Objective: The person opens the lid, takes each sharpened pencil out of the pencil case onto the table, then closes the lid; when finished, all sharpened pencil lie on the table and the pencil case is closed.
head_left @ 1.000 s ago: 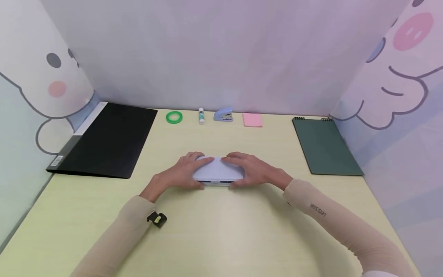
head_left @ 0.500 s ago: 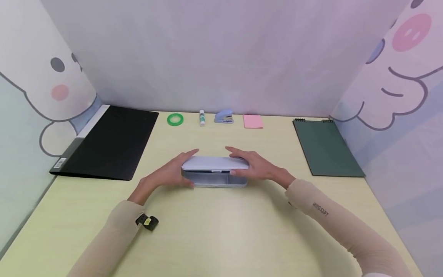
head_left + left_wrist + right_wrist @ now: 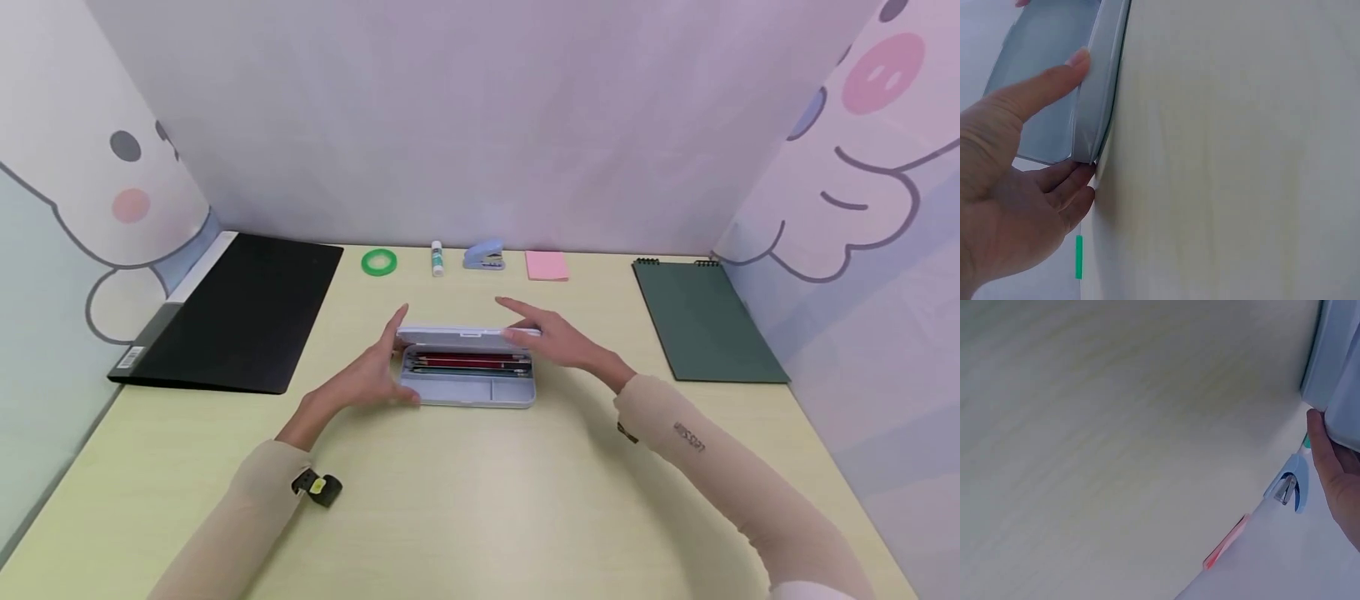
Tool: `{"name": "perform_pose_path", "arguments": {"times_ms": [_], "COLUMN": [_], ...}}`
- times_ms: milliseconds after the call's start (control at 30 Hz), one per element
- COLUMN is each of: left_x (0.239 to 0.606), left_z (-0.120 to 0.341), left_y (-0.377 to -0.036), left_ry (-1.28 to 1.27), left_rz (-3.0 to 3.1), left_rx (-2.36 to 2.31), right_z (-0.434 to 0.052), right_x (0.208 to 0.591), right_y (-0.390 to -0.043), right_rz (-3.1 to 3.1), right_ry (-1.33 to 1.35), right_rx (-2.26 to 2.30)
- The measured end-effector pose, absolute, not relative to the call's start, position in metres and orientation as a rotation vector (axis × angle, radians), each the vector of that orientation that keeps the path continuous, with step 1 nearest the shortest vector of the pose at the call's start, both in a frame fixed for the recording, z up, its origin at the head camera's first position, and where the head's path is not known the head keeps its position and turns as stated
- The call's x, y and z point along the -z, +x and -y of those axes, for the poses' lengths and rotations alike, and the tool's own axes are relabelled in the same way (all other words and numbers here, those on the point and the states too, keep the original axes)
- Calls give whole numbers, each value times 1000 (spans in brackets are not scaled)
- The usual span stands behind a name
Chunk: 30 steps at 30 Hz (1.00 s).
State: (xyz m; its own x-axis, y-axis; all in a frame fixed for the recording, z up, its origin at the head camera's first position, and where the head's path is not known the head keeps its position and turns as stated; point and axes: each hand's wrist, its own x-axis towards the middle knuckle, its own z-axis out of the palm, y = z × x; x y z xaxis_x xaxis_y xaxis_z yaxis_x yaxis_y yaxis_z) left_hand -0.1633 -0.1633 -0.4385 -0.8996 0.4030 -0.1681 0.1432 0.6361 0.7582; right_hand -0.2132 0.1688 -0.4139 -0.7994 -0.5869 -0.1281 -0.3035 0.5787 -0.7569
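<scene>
Your left hand (image 3: 366,377) steadies the left end of the pencil case (image 3: 468,389) at the middle of the table (image 3: 480,500), fingers nearly straight. Your right hand (image 3: 553,340) lifts the lid (image 3: 465,336), thumb apparently beneath its edge, fingers extended. Red pencils (image 3: 468,361) lie in the rear compartment.

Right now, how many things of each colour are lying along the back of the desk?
Green: 1, the tape roll
White: 1, the glue stick
Blue: 1, the stapler
Pink: 1, the sticky notes
Total: 4
</scene>
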Motion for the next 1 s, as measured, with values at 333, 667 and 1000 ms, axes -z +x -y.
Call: {"name": "perform_pose_path", "arguments": {"times_ms": [333,667,1000], "left_x": [437,437,436], "left_z": [162,162,160], "left_y": [-167,-167,-169], "left_ry": [383,395,556], "left_rz": [-2518,-2524,-2550], "left_rx": [-1175,-1164,-1014], "right_z": [-169,-160,-157], "right_x": [405,408,420], "right_y": [-239,-255,-266], "right_rz": [-2365,-2445,-2443], "right_ry": [-616,-558,-498], "right_rx": [1113,1208,1236]}}
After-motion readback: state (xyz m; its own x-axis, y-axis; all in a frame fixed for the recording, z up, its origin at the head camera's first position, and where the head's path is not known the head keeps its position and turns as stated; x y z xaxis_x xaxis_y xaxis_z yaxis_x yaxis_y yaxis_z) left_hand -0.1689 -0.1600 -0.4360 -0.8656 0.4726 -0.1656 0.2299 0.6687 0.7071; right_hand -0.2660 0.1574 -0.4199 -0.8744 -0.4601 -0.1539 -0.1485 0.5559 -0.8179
